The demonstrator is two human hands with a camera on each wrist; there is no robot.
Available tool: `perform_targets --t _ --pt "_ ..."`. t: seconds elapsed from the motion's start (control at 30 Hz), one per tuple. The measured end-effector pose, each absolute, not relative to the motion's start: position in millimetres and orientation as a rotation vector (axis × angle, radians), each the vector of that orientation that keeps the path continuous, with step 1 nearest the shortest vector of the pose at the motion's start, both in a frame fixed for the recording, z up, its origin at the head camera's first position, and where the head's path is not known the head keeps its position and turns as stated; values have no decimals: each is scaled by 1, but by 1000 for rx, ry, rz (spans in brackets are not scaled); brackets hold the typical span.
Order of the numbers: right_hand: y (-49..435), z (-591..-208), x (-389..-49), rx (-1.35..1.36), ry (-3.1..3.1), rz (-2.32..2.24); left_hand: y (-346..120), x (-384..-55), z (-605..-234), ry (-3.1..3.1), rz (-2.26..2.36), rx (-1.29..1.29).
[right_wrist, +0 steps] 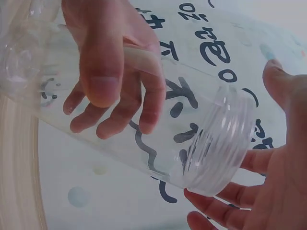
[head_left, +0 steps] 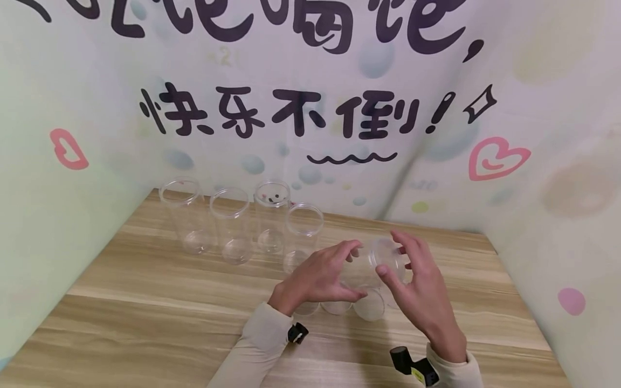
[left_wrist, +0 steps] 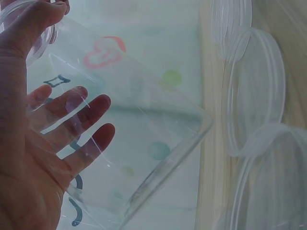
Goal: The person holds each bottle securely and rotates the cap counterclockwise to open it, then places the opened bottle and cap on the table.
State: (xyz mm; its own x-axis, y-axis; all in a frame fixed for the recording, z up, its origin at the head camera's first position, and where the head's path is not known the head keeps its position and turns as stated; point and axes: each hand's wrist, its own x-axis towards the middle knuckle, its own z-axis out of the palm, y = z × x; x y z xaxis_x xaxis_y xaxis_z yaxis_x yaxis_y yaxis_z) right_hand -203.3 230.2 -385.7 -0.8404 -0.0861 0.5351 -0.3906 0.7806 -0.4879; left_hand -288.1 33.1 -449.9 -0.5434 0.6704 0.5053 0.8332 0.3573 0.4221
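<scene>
A clear plastic jar [right_wrist: 172, 153] is held tilted above the table. My left hand [head_left: 315, 277] holds its body, the thumb on one side and the fingers seen through the clear wall. The jar's ridged end [right_wrist: 220, 141] points toward my right hand [head_left: 422, 285]; whether a clear lid covers it, I cannot tell. Around that end the right hand is spread, its thumb standing apart from the jar and its fingertips close to the rim. Below the hands, clear round lids [head_left: 370, 305] lie on the table, partly hidden by the left hand.
Several clear jars [head_left: 230, 226] stand upright at the back left of the wooden table [head_left: 145, 312]. A printed cloth backdrop [head_left: 271, 151] rises behind the table and along both sides.
</scene>
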Motion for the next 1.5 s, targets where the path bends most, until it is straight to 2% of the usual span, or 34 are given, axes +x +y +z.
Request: perform_targets --t 0.47,1.5 --pt "227 -382 -200 136 -2631 612 34 -288 -450 -2378 -880 -1349" --pt "241 -373 -193 328 -2740 773 36 -288 -452 -2389 -866 -1381"
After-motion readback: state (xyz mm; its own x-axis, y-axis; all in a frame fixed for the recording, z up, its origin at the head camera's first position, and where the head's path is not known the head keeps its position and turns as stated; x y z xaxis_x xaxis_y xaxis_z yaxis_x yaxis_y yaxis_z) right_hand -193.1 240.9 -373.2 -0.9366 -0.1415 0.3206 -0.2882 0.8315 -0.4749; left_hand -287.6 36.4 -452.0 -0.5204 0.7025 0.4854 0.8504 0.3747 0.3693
